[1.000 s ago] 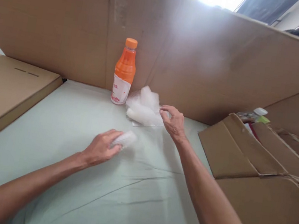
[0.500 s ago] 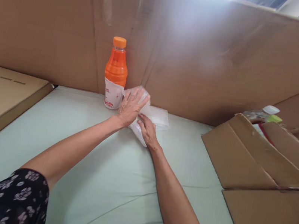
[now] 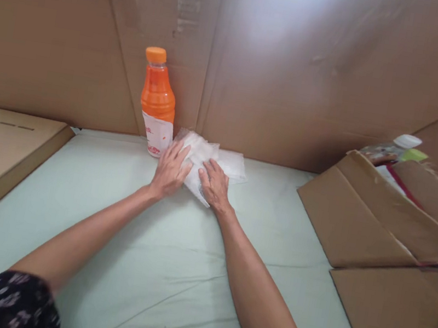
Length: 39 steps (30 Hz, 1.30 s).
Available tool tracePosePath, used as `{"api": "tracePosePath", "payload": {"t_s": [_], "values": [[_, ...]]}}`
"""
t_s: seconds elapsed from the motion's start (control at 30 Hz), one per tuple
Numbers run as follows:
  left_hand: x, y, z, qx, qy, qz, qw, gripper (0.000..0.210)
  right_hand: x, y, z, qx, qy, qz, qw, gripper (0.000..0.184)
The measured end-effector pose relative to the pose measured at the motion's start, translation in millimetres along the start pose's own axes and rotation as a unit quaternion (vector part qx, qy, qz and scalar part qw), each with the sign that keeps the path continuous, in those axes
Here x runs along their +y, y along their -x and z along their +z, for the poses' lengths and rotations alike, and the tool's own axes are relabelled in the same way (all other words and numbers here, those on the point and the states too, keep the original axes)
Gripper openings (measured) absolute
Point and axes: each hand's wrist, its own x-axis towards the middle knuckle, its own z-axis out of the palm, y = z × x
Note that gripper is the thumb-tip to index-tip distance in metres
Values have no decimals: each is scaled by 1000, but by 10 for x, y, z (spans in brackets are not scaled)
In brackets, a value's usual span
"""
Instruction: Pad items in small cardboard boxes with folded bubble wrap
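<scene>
Whitish translucent plastic wrap (image 3: 201,153), folded and crumpled, lies on the pale green cloth (image 3: 174,234) against the cardboard wall. My left hand (image 3: 170,172) rests on the wrap's left part with its fingers stretched out. On its right part lies my right hand (image 3: 215,185), fingers spread and pressing down. Just left of the wrap stands an orange bottle (image 3: 159,96) with an orange cap and a white label, close to my left fingertips. Whether anything is under the wrap is hidden.
A tall cardboard wall (image 3: 275,95) closes off the back. At left lies a flat cardboard box (image 3: 9,147). To the right stands an open cardboard box (image 3: 377,217) with a white-capped clear bottle (image 3: 407,142) and a green item showing at its top.
My left hand has slid left and lower over the wrap, which looks flatter. My right hand has stayed near its place. The view has tilted down, and the bottle appears further left.
</scene>
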Motion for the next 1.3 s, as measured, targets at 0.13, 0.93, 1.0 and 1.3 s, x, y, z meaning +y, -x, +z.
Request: {"api": "tracePosePath", "payload": {"t_s": [0.13, 0.93, 1.0, 1.3], "values": [[-3, 670, -11, -15, 30, 27, 999, 59, 105, -36, 17, 21, -41, 10, 999, 50], [-201, 767, 58, -20, 70, 56, 996, 59, -647, 871, -427, 59, 190, -53, 979, 37], [-161, 794, 20, -1, 84, 57, 995, 55, -730, 1155, -888, 66, 205, -56, 975, 35], [456, 1350, -195, -35, 32, 103, 994, 55, -352, 2614, -3340, 139, 490, 186, 840, 29]]}}
